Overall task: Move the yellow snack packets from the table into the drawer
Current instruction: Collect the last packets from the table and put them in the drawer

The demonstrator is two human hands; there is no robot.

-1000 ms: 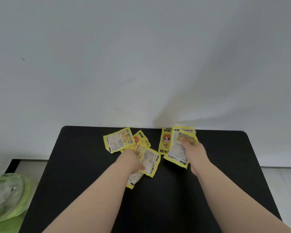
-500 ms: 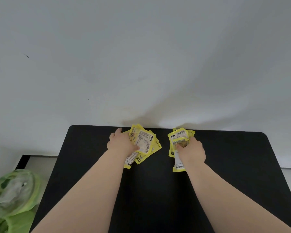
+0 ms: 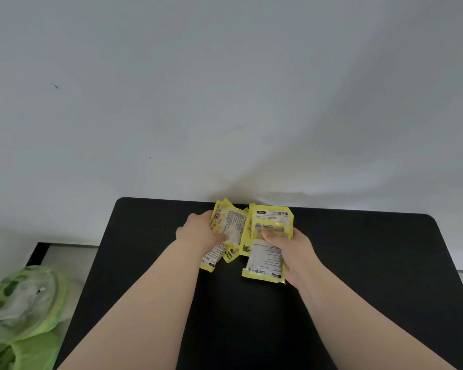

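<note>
Left hand (image 3: 201,231) and right hand (image 3: 292,247) have drawn together since half a second ago. Their two bundles of yellow packets, then parted by a strip of bare table, now touch edge to edge.

One pale grey wall (image 3: 225,102) fills the upper half of the view. Below it lies one black table (image 3: 358,263) with rounded far corners, its far edge against the wall. One green plastic bag (image 3: 24,303) sits low at the near left, beside the table and off it.

Two bare forearms reach in from the near edge towards the middle of the table's far side. The left hand grips the left bundle (image 3: 230,225), thumb across its printed top face. The right hand grips the right bundle (image 3: 265,263), thumb pressed on its top packet and fingers wrapped underneath.

Each bundle shows at least three overlapping packets, fanned unevenly. The exact count cannot be told, since they cover one another. Every packet in view is in one hand or the other, over the far middle of the table, just short of the wall.
</note>
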